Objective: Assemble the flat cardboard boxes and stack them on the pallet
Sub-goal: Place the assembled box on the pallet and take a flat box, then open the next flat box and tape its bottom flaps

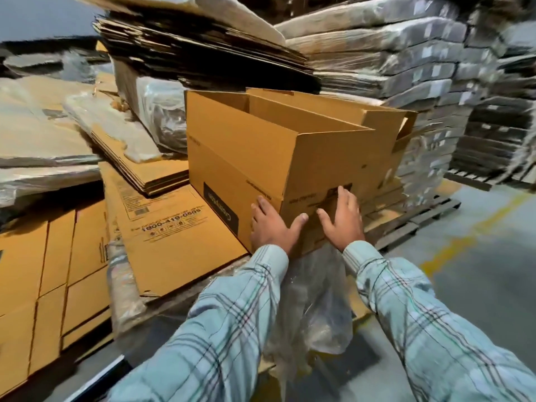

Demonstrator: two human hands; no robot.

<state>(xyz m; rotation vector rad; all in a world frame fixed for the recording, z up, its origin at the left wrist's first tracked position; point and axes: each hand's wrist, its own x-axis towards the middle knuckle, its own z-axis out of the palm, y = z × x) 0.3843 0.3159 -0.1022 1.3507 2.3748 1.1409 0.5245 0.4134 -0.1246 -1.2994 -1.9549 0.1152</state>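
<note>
Both of my hands are on the near corner of the opened cardboard box (278,158), which sits on flat cartons (174,227) stacked beside a wooden pallet (417,221). With its top flaps up and, I judge, the bottom unsecured, the box could skew or slide off that slick stack if I push unevenly. My left hand (272,224) lies flat against the left face, fingers (261,204) straight, thumb round the corner; my right hand (342,219) presses the right face, fingers spread, gripping nothing.
</note>
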